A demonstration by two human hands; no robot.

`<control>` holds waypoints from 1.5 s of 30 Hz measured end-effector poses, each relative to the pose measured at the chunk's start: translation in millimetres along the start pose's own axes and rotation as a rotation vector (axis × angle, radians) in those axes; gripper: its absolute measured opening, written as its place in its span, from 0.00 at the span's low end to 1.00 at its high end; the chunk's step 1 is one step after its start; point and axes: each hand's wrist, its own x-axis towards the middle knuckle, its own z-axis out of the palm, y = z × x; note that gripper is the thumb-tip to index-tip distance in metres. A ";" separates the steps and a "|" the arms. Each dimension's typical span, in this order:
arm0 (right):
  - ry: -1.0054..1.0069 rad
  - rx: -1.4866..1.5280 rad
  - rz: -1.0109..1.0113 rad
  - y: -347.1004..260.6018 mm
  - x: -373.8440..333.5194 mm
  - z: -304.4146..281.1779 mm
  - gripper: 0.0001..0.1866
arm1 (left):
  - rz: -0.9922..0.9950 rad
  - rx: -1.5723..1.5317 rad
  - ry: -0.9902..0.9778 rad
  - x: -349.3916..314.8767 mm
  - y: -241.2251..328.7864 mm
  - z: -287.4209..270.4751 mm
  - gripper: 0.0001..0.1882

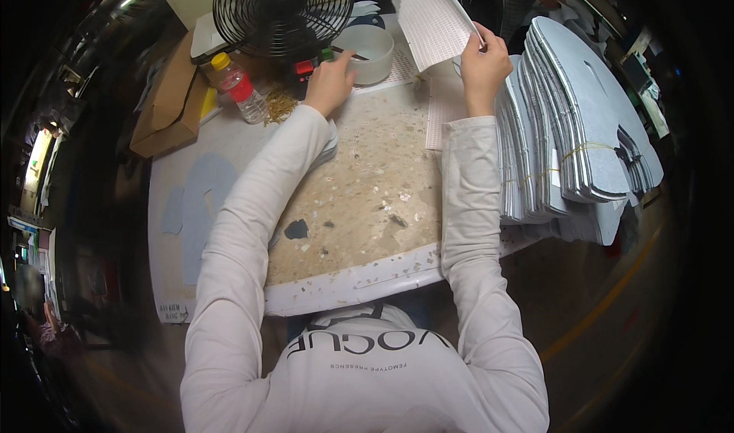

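Head view: the person sits at the counter, both long-sleeved arms stretched forward from the bottom of the frame toward the upper middle. Right hand is raised at upper right of centre, fingers pinched on the lower edge of a white gridded sheet, holding it tilted up off the counter. Left hand is at upper centre, loosely curled, fingertips at the rim of a white round tub; can't tell if it grips anything, a small dark stick or brush lies across the tub there.

Step, as I judge it: a sheet is picked up and the left hand goes to the tub, likely for glue or a tool. The next move would need the sheet held steady and flat enough to work on.

Around: black wire fan at top, small bottle with yellow cap upper left, big banded stack of grey cut pieces at right, more gridded sheets lying under the right wrist.
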 end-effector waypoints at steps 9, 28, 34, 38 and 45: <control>-0.555 0.057 0.206 -41.7 21.6 -39.6 0.12 | -0.197 -0.476 0.162 -120.8 -22.9 -114.4 0.11; -1.548 0.830 0.681 -62.1 -114.3 -40.4 0.21 | -0.597 -0.868 -0.741 -199.5 -34.0 -136.8 0.14; -1.543 0.773 0.648 -64.8 -129.2 -40.6 0.13 | -0.425 -0.772 -0.532 -203.4 -7.9 -106.0 0.16; -1.543 0.747 0.600 -67.2 -137.7 -41.2 0.09 | -0.540 -0.858 -0.508 -204.2 0.0 -94.8 0.17; -1.582 0.477 0.407 -68.8 -134.9 -41.4 0.06 | -0.619 -0.822 -0.474 -204.7 -8.5 -94.2 0.12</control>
